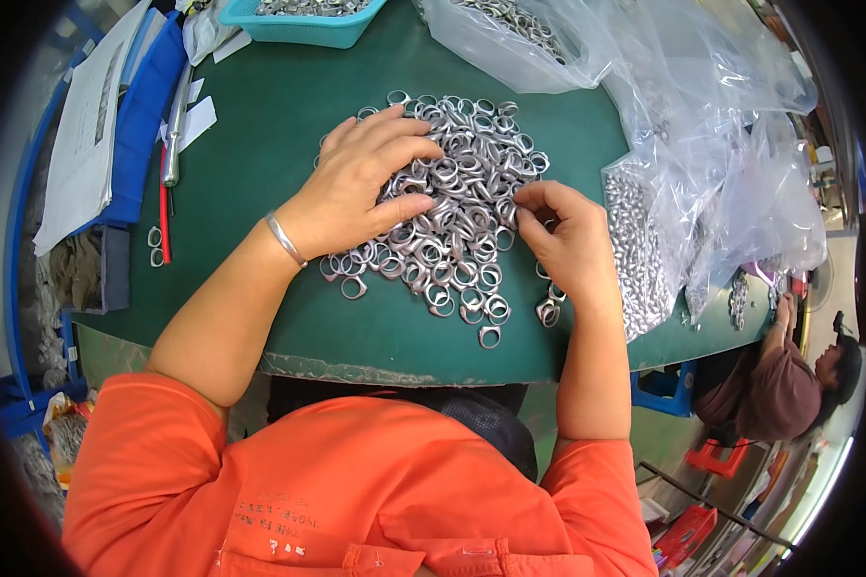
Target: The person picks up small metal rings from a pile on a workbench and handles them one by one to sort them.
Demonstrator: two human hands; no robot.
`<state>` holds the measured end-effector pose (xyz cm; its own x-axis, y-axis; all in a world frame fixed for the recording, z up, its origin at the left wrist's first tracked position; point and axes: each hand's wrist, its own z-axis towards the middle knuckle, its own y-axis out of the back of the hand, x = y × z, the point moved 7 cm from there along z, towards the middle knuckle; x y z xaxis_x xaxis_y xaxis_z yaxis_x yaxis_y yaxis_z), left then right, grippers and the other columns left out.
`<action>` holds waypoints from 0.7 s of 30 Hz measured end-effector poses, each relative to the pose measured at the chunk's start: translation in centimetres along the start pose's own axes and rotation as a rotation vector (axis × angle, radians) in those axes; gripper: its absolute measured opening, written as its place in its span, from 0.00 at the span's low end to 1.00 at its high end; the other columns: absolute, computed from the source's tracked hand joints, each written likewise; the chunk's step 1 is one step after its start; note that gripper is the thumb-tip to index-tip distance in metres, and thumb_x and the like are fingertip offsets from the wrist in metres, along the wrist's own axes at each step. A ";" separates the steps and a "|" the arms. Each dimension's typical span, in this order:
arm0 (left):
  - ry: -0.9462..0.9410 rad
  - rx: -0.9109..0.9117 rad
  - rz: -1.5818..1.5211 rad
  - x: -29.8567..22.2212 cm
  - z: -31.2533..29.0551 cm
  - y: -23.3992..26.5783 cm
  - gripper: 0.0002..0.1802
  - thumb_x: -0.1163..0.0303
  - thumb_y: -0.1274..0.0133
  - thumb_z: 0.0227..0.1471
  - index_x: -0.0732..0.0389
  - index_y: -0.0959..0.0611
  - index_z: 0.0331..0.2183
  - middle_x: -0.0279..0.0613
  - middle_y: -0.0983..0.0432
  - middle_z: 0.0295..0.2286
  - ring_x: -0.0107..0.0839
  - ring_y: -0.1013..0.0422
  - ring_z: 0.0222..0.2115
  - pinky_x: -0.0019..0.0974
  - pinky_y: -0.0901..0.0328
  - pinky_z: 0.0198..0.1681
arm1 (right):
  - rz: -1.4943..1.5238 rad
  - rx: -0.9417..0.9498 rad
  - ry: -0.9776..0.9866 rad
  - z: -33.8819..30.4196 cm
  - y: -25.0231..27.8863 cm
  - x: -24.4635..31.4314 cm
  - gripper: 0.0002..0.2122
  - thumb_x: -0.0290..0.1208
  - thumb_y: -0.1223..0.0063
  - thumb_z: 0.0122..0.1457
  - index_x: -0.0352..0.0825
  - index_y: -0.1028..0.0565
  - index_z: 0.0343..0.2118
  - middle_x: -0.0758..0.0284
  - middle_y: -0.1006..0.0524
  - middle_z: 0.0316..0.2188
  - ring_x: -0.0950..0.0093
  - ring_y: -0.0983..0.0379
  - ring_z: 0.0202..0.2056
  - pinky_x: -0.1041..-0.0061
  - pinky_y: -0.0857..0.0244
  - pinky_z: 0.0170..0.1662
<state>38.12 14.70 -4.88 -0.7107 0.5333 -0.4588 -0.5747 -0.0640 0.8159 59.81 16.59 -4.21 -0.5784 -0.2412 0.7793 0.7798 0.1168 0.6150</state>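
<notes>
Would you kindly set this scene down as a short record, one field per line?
Left hand: fingers spread over the pile of metal rings
Right hand: thumb and forefinger close together at the pile's right edge; grip unclear
Surface: green table
Far edge: turquoise basket
Right side: plastic bag of metal pieces
Left side: red stick
Nearby: co-worker in a dark top

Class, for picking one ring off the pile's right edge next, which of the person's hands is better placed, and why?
Likely the right hand: its curled fingers sit at that edge, while the left hand is spread over the left of the metal-ring pile.
</notes>
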 end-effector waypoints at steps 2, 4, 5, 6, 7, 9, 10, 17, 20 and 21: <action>-0.003 0.005 0.004 -0.1 0.0 0.0 0.23 0.57 0.42 0.51 0.52 0.24 0.49 0.42 0.34 0.56 0.50 0.46 0.62 0.53 0.54 0.64 | 0.056 0.001 -0.055 -0.1 0.3 -0.6 0.07 0.20 0.44 0.51 0.27 0.22 0.33 0.63 0.20 0.25 0.76 0.24 0.27 0.77 0.31 0.31; -0.007 0.003 0.005 -0.1 0.1 -0.1 0.23 0.57 0.42 0.51 0.52 0.24 0.49 0.42 0.34 0.56 0.50 0.46 0.62 0.53 0.54 0.63 | 0.269 0.065 -0.209 0.1 0.7 -1.8 0.08 0.20 0.46 0.50 0.27 0.21 0.33 0.67 0.20 0.24 0.81 0.25 0.25 0.82 0.34 0.28; -0.005 0.001 0.002 -0.1 0.2 0.0 0.23 0.58 0.42 0.51 0.52 0.24 0.49 0.43 0.34 0.56 0.50 0.46 0.62 0.53 0.54 0.63 | 0.267 0.061 -0.209 0.2 1.3 -1.7 0.08 0.20 0.46 0.50 0.27 0.21 0.33 0.67 0.20 0.24 0.81 0.25 0.25 0.82 0.34 0.28; -0.002 0.002 -0.003 -0.2 0.1 -0.1 0.23 0.59 0.41 0.50 0.53 0.24 0.49 0.43 0.34 0.55 0.50 0.46 0.62 0.52 0.54 0.63 | 0.373 0.111 -0.322 -0.1 1.4 -2.1 0.08 0.20 0.47 0.50 0.26 0.21 0.33 0.67 0.21 0.24 0.81 0.26 0.24 0.83 0.34 0.27; -0.005 0.002 -0.006 -0.1 0.1 0.0 0.23 0.59 0.41 0.50 0.53 0.24 0.49 0.43 0.34 0.55 0.50 0.46 0.62 0.52 0.54 0.63 | 0.478 0.160 -0.434 -0.5 1.2 -2.5 0.08 0.20 0.47 0.51 0.26 0.21 0.34 0.67 0.21 0.24 0.81 0.26 0.24 0.84 0.34 0.27; -0.003 -0.004 -0.001 0.1 0.1 0.3 0.23 0.61 0.41 0.50 0.53 0.24 0.49 0.45 0.33 0.55 0.50 0.45 0.62 0.52 0.53 0.63 | 0.494 0.194 -0.427 -0.4 1.3 -2.6 0.09 0.21 0.48 0.51 0.25 0.21 0.34 0.68 0.21 0.24 0.82 0.26 0.24 0.84 0.34 0.27; 0.004 0.001 0.006 0.1 0.1 0.4 0.24 0.62 0.41 0.49 0.53 0.24 0.49 0.45 0.33 0.55 0.50 0.45 0.62 0.52 0.53 0.63 | 0.498 0.200 -0.379 -0.3 1.5 -2.4 0.09 0.21 0.48 0.51 0.25 0.21 0.35 0.67 0.21 0.24 0.81 0.26 0.24 0.84 0.34 0.27; -0.004 -0.006 -0.019 -0.1 0.0 0.0 0.23 0.59 0.41 0.50 0.52 0.24 0.48 0.43 0.34 0.55 0.50 0.45 0.62 0.52 0.54 0.63 | -0.146 0.198 0.010 -0.8 4.4 -2.3 0.09 0.20 0.45 0.46 0.30 0.19 0.32 0.64 0.27 0.23 0.74 0.29 0.24 0.75 0.35 0.29; -0.002 -0.005 -0.014 -0.2 0.0 0.0 0.23 0.58 0.41 0.51 0.52 0.24 0.49 0.43 0.34 0.56 0.50 0.46 0.62 0.52 0.54 0.63 | -0.095 0.007 0.180 -0.2 2.5 0.5 0.06 0.20 0.43 0.50 0.30 0.20 0.31 0.63 0.26 0.25 0.69 0.29 0.25 0.74 0.34 0.31; -0.005 -0.003 -0.014 -0.2 0.0 0.0 0.23 0.58 0.41 0.51 0.52 0.24 0.49 0.43 0.34 0.56 0.50 0.46 0.62 0.52 0.54 0.63 | -0.022 -0.047 0.224 -0.1 1.3 1.0 0.05 0.21 0.42 0.51 0.30 0.20 0.32 0.62 0.25 0.26 0.67 0.27 0.27 0.72 0.34 0.31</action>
<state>38.23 14.62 -4.78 -0.7005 0.5380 -0.4689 -0.5860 -0.0587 0.8082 60.27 16.42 -2.59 -0.5320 -0.4513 0.7165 0.7809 0.0656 0.6212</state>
